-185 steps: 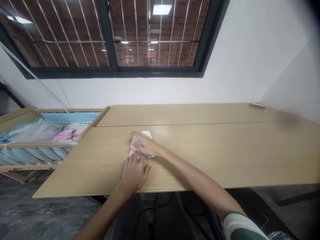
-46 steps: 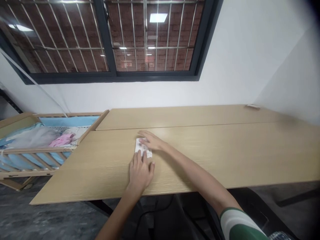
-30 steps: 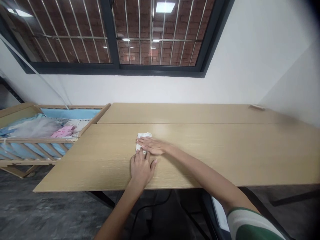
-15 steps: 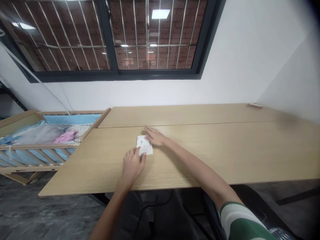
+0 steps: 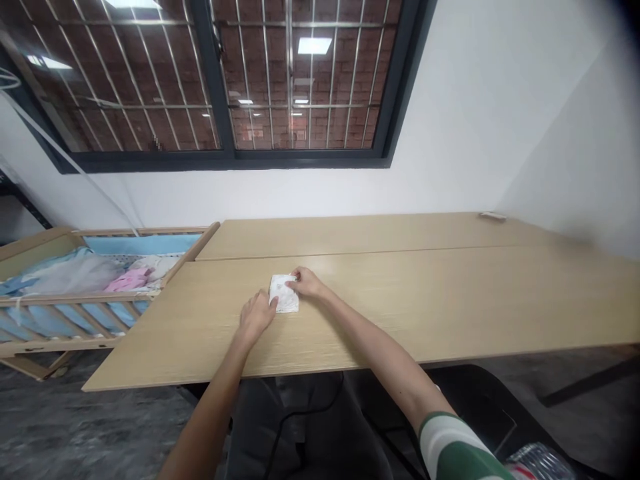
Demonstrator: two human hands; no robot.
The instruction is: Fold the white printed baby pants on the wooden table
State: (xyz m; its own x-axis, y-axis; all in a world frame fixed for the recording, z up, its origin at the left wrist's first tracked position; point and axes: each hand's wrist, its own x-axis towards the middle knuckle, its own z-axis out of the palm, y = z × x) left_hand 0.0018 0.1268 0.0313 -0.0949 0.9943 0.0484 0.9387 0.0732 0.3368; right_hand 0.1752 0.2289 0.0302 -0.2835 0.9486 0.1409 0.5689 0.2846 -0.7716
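A small folded white cloth [image 5: 284,295] with a faint print lies flat on the near wooden tabletop [image 5: 400,313], just ahead of my arms. The fingertips of my right hand [image 5: 306,283] rest on its upper right part, curled slightly over the fold. My left hand [image 5: 257,318] lies just below and to the left, its fingers reaching the cloth's lower left corner. Neither hand lifts the cloth. The sleeve on my right arm is white and green.
A wooden crib [image 5: 65,293] with blue padding and a pink garment [image 5: 134,280] stands beside the table's left end. A seam divides the near tabletop from the far one [image 5: 350,235]. A small pale object [image 5: 493,215] lies at the far right corner.
My left hand has moved up to the cloth's lower left corner, and my right hand has drawn back onto its upper right part. The cloth has barely shifted.
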